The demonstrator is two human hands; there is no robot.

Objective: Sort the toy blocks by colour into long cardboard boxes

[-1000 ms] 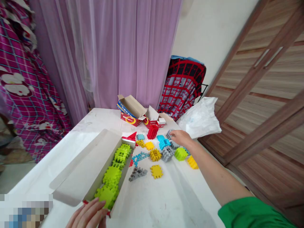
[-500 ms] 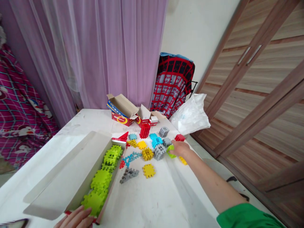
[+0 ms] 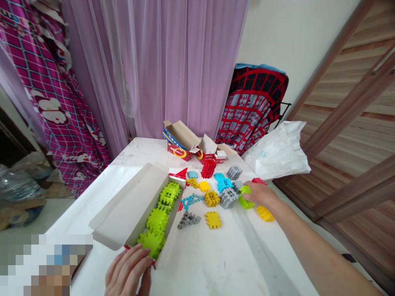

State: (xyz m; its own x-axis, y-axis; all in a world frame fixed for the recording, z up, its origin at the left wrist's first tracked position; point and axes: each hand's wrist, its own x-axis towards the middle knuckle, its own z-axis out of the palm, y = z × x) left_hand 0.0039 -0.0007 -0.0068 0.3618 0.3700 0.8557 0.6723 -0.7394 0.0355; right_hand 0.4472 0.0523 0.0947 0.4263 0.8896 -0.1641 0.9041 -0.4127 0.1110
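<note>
My left hand (image 3: 129, 269) is at the near end of a long open cardboard box (image 3: 145, 213), its fingers curled over the end wall. Inside lie lime green toothed building blocks (image 3: 157, 220), some flat, some with window grids. My right hand (image 3: 259, 195) reaches to the right side of the table, with its fingers closed on a lime green building block (image 3: 246, 201); the fingertips are partly hidden. Next to it are grey window blocks (image 3: 228, 198), a red block (image 3: 258, 181) and stacked yellow blocks (image 3: 265, 213).
Between the box and my right hand lie blue blocks (image 3: 222, 182), yellow blocks (image 3: 212, 220), a red stack (image 3: 208, 168) and a grey triangular piece (image 3: 188, 220). Opened cartons (image 3: 182, 144) stand at the back. A white plastic bag (image 3: 277, 152) is at the right edge.
The view has turned left, so everything sits further right. My right hand stays at the lime green block, and my left hand stays at the box's near end.
</note>
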